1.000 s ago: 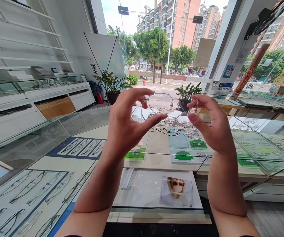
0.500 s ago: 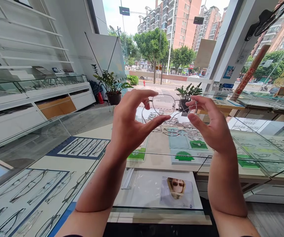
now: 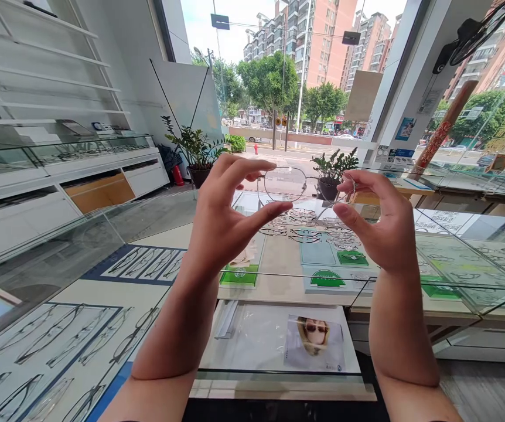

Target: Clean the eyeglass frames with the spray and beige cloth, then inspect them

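Observation:
A pair of thin-rimmed eyeglasses [image 3: 285, 184] with clear lenses is held up at eye height between both hands. My left hand [image 3: 228, 205] takes the left lens rim between the forefinger above and the thumb below. At the other end, my right hand [image 3: 378, 220] has its thumb and fingers around the right rim, partly covering that lens. The temples are hard to make out against the bright background. Below the hands lies a glass display counter [image 3: 274, 274] with many eyeglass frames in it.
Trays of eyeglasses [image 3: 54, 331] lie under glass at the left. A sunglasses picture card [image 3: 314, 343] is in front, near the counter's edge. Potted plants [image 3: 334, 170] stand by the window. A wall fan [image 3: 467, 41] hangs at upper right, and shelves [image 3: 54, 58] line the left wall.
My left hand has shifted slightly left with the left lens, while my right hand has moved a little right. The gap between the hands is wider.

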Available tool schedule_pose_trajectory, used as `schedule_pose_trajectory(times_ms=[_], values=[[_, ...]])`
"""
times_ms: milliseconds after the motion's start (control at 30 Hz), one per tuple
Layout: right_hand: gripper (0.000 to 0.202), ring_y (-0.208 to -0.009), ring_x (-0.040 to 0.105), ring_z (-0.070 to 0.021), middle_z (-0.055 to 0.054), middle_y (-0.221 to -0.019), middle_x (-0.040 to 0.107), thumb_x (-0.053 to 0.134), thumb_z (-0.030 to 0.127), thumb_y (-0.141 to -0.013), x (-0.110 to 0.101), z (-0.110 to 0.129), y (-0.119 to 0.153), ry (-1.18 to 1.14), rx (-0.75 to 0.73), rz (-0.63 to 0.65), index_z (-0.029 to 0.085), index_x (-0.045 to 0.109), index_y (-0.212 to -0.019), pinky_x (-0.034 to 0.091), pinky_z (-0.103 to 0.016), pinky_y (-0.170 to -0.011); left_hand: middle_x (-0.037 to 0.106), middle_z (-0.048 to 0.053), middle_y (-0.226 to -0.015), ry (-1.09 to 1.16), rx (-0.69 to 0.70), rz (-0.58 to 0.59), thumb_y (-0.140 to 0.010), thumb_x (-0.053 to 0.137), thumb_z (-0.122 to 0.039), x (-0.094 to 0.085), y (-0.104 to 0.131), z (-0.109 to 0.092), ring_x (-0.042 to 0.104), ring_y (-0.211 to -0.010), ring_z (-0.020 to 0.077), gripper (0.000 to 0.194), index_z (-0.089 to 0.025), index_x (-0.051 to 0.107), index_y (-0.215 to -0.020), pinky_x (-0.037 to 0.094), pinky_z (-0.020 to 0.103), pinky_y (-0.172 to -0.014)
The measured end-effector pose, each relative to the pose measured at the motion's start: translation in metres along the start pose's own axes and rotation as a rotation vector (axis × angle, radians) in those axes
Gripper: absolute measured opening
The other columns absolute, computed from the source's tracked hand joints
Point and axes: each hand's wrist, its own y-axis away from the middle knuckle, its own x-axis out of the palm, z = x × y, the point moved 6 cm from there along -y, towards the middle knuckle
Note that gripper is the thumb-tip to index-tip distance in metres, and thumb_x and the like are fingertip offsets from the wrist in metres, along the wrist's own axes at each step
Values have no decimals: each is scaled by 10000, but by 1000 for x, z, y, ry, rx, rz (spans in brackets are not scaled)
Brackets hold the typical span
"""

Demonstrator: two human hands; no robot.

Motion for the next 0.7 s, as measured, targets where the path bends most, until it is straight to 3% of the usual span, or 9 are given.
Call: schedule_pose_trajectory(times_ms=[367, 700], values=[[491, -1092, 783, -305, -71, -1194, 818, 819, 578, -966, -4, 3, -1, 76, -61, -53, 346, 742, -1392, 658, -540, -1041, 750, 67, -1156, 47, -17, -11, -907, 811, -744, 6, 0, 14, 699, -1015, 262, 621, -354, 731, -1384, 626, 440, -855], [477, -1229, 753, -325, -71, -1333, 797, 788, 492, -998, -3, 8, -2, 103, -88, -70, 370, 700, -1451, 655, -548, -1068, 732, 74, -1264, 11, 18, -69, -897, 800, -771, 7, 0, 10, 698, -1079, 271, 649, -364, 721, -1397, 625, 461, -922]])
